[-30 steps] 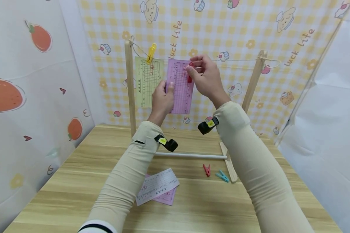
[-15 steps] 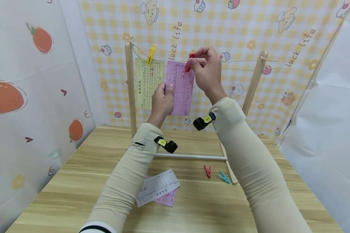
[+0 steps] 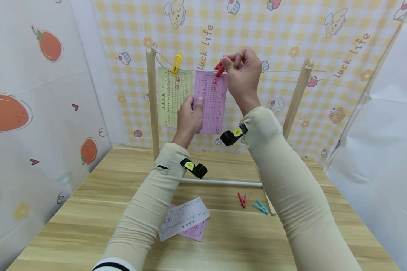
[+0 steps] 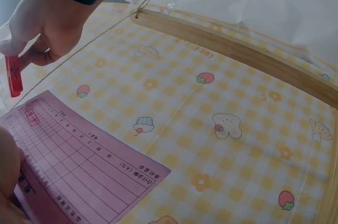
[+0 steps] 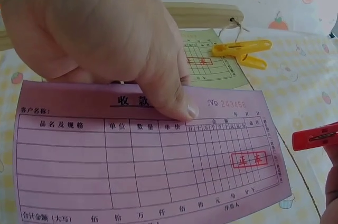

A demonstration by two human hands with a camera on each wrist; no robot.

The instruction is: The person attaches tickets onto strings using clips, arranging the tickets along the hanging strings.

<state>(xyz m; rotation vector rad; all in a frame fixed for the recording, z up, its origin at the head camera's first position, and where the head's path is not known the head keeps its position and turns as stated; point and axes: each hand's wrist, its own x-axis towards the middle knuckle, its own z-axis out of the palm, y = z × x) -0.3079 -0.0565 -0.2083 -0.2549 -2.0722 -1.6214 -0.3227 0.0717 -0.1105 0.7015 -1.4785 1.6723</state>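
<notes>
My left hand (image 3: 189,118) grips the left edge of a pink receipt slip (image 3: 213,107), its thumb on the printed face. The slip is upright in front of the string (image 3: 281,70). At its upper right, my right hand (image 3: 245,77) pinches a red clothespin (image 3: 219,69) between thumb and fingers. In the left wrist view the clothespin (image 4: 14,76) stands slightly apart from the slip (image 4: 90,166). To the left, a yellow clothespin (image 3: 177,64) clips a yellow-green slip (image 3: 169,99) to the string; the pink slip partly covers this one in the right wrist view.
Wooden posts (image 3: 152,101) hold the string, with a white rod (image 3: 224,183) low between them. On the tabletop (image 3: 237,244) lie a white slip (image 3: 186,218) over a pink one (image 3: 197,231), a pinkish-red clothespin (image 3: 242,200) and a blue clothespin (image 3: 260,207). Patterned cloth hangs behind.
My right hand has moved up and slightly right, lifting the red clothespin from over the slip's face to its top edge and tilting it. My left hand and the pink slip have hardly moved.
</notes>
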